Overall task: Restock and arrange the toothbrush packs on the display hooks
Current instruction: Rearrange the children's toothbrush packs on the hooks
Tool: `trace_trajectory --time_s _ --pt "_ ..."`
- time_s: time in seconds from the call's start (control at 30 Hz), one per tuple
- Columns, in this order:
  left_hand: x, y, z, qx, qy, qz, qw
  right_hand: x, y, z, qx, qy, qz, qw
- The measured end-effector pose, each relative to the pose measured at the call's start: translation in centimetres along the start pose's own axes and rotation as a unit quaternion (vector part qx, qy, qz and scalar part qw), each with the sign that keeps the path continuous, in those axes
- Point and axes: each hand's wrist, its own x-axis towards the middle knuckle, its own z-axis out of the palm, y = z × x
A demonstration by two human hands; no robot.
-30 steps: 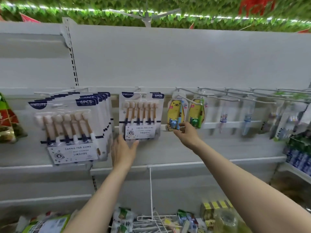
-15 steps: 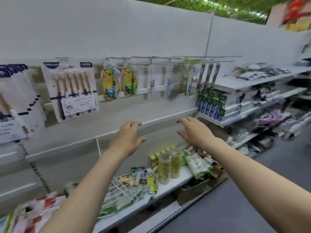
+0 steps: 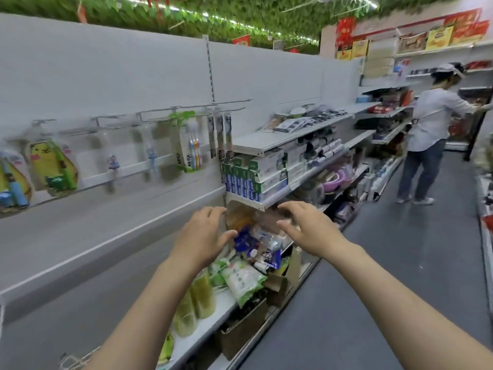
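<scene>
White back wall [image 3: 106, 84] of my shelving run, metal hooks [image 3: 192, 110] sticking out of it in a row. Hanging there: yellow cartoon toothbrush packs [image 3: 53, 169] at far left, two small clear packs [image 3: 113, 164] next, a green-topped pack [image 3: 188, 145] of several brushes, then dark slim packs [image 3: 220, 134] at the row's end. Bottom shelf [image 3: 210, 321] below me carries two jars [image 3: 197, 297] of yellow-green stuff, a white-and-green bag [image 3: 242, 281], blue wrapped items [image 3: 245, 241], all crowded and touching. Shelf [image 3: 266, 202] to the right of the hooks holds stacked blue and green boxes [image 3: 253, 174]. Grey floor [image 3: 400, 263] runs alongside.
</scene>
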Motion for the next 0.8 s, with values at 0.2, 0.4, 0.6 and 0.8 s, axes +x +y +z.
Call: trace_trajectory --time_s 0.2,0.4,0.6,0.8 --pt "11.0 11.1 6.4 -0.025 -0.041 0.019 0.999 2.9 15.3 -5.6 -0.027 -0.027 0.014 0.999" --pt "20.7 19.2 11.2 -0.038 -0.058 0.056 0.996 6.2 28.1 -9.5 -0.046 -0.022 0.024 0.998" --pt "30.0 24.4 17.2 -0.018 -0.089 0.087 0.992 10.4 38.4 -9.7 -0.045 -0.013 0.048 0.998" --pt "41.9 28.5 25.0 -0.009 -0.130 0.107 0.986 17.5 49.7 -9.4 -0.078 -0.048 0.061 0.994"
